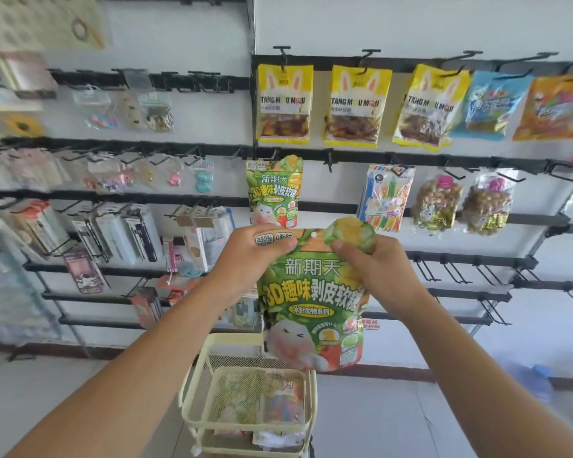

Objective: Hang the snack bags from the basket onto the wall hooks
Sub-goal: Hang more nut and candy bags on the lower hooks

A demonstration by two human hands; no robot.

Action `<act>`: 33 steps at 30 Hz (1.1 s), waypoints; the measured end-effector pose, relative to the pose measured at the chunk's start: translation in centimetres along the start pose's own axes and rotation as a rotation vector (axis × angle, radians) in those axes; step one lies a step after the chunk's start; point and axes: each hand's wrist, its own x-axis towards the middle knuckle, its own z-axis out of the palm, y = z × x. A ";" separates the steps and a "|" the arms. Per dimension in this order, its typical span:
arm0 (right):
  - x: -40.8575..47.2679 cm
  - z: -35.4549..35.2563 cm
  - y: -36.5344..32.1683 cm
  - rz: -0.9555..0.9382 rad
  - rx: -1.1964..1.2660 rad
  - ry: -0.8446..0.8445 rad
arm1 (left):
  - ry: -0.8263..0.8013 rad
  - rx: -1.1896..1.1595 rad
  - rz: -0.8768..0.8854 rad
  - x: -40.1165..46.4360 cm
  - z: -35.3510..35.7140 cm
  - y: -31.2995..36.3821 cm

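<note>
I hold a green snack bag [311,299] in front of me, above the basket. My left hand [255,256] pinches its top left corner and my right hand [374,269] pinches the top right corner, which is bent over. A small hang hole shows in the bag's top edge between my hands. An identical green bag [273,190] hangs on a wall hook just above. A bare hook [328,160] sticks out to the right of that bag. The pale yellow mesh basket [192,385] stands below with more snack bags [262,398] inside.
Three yellow snack bags [284,104] hang on the top rail, with blue and orange bags [492,104] further right. A striped bag [386,196] and clear candy bags [439,203] hang on the middle rail. Bare hooks [457,271] line the lower right rails. Small goods fill the left rack [113,226].
</note>
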 end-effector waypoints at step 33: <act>29.9 9.1 7.3 0.102 0.163 -0.024 | 0.217 -0.378 -0.144 26.9 -4.1 -11.9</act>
